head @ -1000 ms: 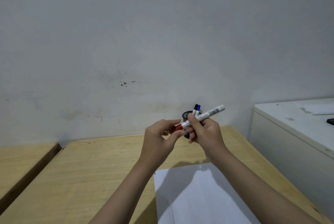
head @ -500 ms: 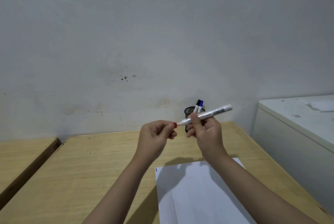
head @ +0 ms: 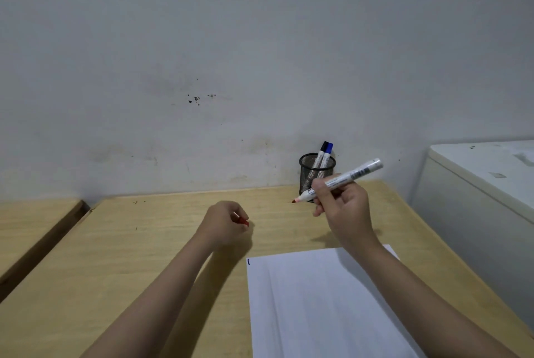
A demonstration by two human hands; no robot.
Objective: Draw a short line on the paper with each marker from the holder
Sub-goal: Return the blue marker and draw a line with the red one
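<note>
My right hand [head: 345, 210] grips an uncapped white marker [head: 351, 175] with its red tip pointing left, held in the air above the table beyond the paper. My left hand [head: 224, 226] is closed around the red cap [head: 244, 222], low over the wood to the left. A white sheet of paper [head: 312, 300] lies in front of me, with a short blue line [head: 248, 261] at its far left corner. A black mesh holder [head: 310, 172] stands by the wall with a black-capped and a blue-capped marker [head: 326, 152] in it.
The wooden table [head: 130, 256] ends at a wall behind the holder. A second wooden surface [head: 31, 221] lies to the left across a gap. A white cabinet [head: 476, 184] stands at the right edge.
The cap has come off the marker. My left hand moved left and down with the cap, my right hand moved right with the marker. The view tilted downward.
</note>
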